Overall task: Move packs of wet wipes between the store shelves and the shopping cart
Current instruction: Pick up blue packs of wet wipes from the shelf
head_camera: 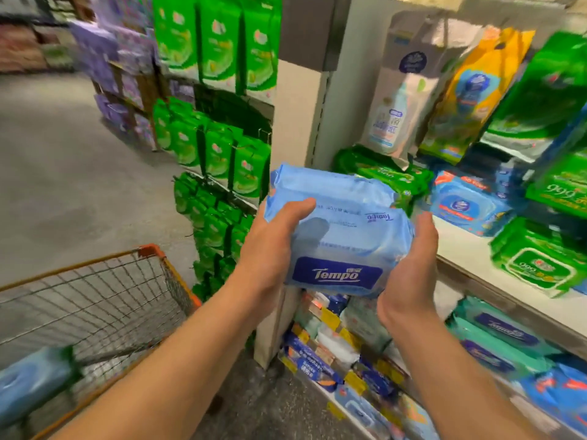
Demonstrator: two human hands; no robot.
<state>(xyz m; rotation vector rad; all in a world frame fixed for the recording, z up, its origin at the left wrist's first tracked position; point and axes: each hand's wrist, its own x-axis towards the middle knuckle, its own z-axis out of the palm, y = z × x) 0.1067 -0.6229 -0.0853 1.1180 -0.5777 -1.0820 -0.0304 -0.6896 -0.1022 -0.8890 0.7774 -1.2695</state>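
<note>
My left hand (273, 246) and my right hand (409, 274) are clamped from either side on a bundle of blue wet wipes (336, 230), held up in the air between the cart and the shelves, touching neither. My left thumb lies across the top face and the rest of that hand wraps the end and underside; my right palm presses the opposite end, its fingers mostly hidden behind the wrapping. It looks like more than one pack stacked in one soft film, so I judge it fairly heavy for its size and squashy, with no stiff edges apart from the flat lid area near the label. The film is glossy and probably slippery, so squeezing the short ends with a palm under the weight seems safer than pinching a loose corner, which could stretch or tear. Low on my left, the wire shopping cart (152, 254) with its orange rim already holds another blue pack (28, 382) at its near end. Past my hands on the right, the white shelf (460, 252) has a bare stretch beside the green packs (536, 268) and a blue pack (463, 204), and more packs fill the row below. Which way this bundle is headed I cannot tell.
</note>
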